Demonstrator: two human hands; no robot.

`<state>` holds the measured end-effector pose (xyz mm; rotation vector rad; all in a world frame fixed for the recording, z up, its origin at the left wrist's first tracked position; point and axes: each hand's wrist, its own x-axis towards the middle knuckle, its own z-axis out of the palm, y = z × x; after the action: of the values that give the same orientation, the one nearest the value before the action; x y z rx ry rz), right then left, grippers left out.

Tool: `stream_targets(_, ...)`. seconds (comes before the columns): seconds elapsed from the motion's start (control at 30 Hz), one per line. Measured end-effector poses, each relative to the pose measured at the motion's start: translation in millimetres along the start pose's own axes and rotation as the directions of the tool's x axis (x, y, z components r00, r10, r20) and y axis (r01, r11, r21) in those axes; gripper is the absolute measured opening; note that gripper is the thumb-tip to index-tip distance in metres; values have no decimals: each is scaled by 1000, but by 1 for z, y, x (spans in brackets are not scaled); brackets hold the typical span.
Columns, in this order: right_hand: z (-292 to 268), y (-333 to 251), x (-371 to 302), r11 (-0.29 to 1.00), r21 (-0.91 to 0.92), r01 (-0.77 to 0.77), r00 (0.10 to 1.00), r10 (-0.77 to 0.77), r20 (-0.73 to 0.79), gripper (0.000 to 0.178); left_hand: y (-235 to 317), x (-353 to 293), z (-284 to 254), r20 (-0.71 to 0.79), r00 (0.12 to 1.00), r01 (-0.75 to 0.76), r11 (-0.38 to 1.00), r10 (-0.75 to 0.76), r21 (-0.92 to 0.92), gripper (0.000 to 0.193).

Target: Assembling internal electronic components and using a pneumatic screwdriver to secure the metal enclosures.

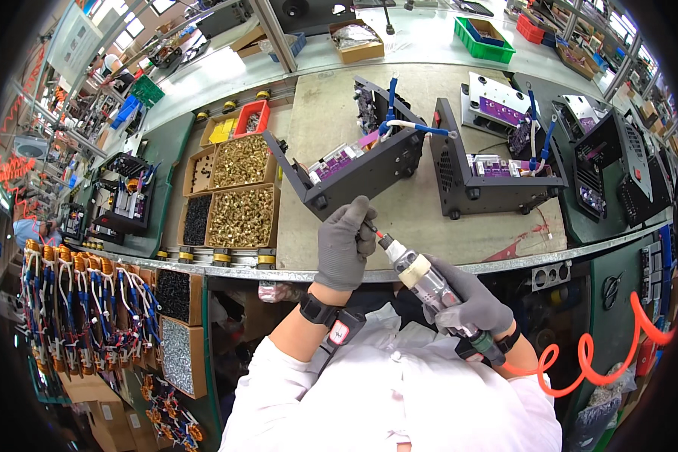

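My right hand (471, 301), in a grey glove, is wrapped round an air screwdriver (422, 276) whose bit points up and left. An orange coiled hose (580, 379) runs from its rear end. At the bit's tip, the gloved fingers of my left hand (344, 245) are pinched together; whatever they hold is too small to make out. Just beyond stands a black metal casing (369, 178), turned at an angle, with purple circuit boards inside and blue and white cables sticking up. To its right sits a second such casing (497, 190), also fitted with boards and cables.
Left of the work board (313, 98) are boxes of brass-coloured fittings (241, 215), black screws (196, 218) and a red bin (253, 118). More casings stand on green mats at far left (124, 196) and far right (618, 162). Wired coils (90, 309) hang below the bench's left edge.
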<state>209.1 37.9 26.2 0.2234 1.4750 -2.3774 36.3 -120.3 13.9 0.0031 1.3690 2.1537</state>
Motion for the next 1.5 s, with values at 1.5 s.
stream_targets(1.5,-23,3,50,965,-203,169,949,-215,-230,91,104,150,1,401,861,-484,-261,-312,836,62)
